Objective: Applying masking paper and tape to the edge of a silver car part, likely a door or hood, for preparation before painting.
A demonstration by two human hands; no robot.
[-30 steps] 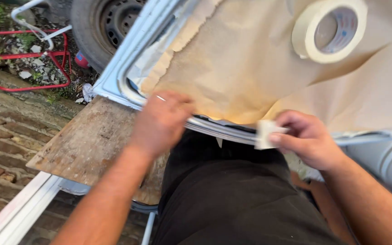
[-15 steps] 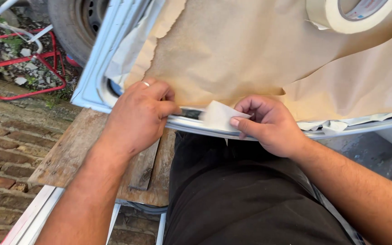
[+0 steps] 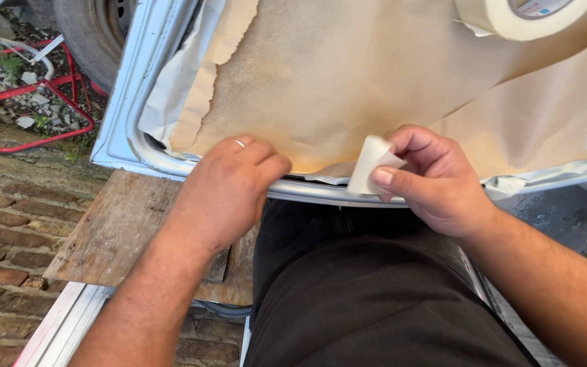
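My left hand (image 3: 229, 187) presses its fingertips on the near edge of brown masking paper (image 3: 348, 88) that covers a pale blue car panel (image 3: 127, 115). A ring shows on one finger. My right hand (image 3: 426, 177) pinches a short strip of cream masking tape (image 3: 369, 163) between thumb and fingers, just above the panel's metal rim (image 3: 307, 191). A roll of masking tape (image 3: 518, 15) lies on the paper at the top right, partly cut off by the frame.
A worn wooden board (image 3: 123, 228) lies under the panel on the left. A car wheel (image 3: 93, 30) and a red metal frame (image 3: 42, 109) stand at the top left. Brick paving (image 3: 1, 231) runs along the left. My dark trousers (image 3: 361, 292) fill the bottom centre.
My right hand has lifted the tape strip slightly and turned it upright. My left hand stays on the paper's edge. The view has shifted, so the roll sits higher in frame.
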